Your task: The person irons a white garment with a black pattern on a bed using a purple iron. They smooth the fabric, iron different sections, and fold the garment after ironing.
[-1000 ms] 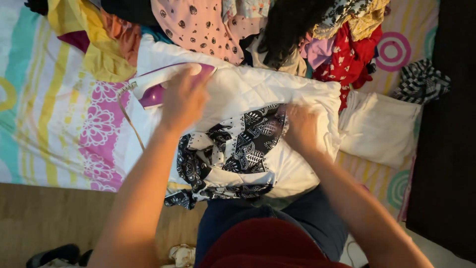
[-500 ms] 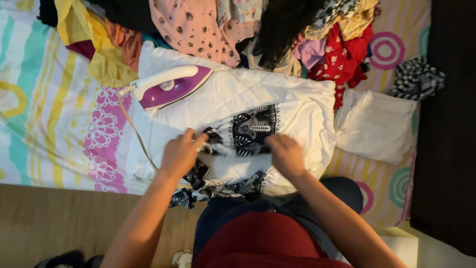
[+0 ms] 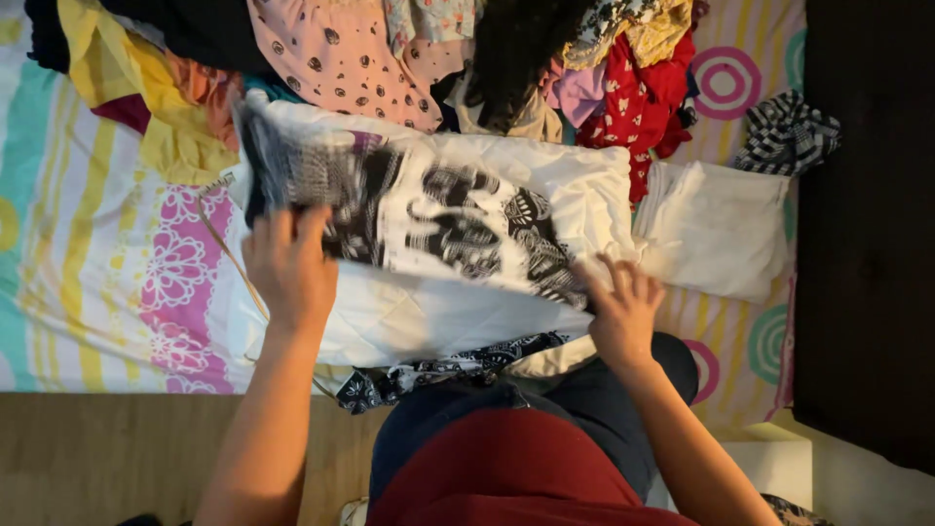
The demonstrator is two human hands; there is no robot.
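A soft white cloth with black prints [image 3: 458, 229] is lying stretched over the striped bed sheet [image 3: 88, 253]. The left hand [image 3: 289, 268] is pinching its blurry left end; the right hand [image 3: 621, 310], fingers spread, is gripping its right edge. Crumpled clothes [image 3: 390, 49] are piling behind, cut off on top.

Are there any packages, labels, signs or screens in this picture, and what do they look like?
None shows: only fabric.
Black-and-white patterned garment: stretched between the left hand and right hand.
Folded white cloth: to its right on the striped sheet.
Clothes pile: along the top.
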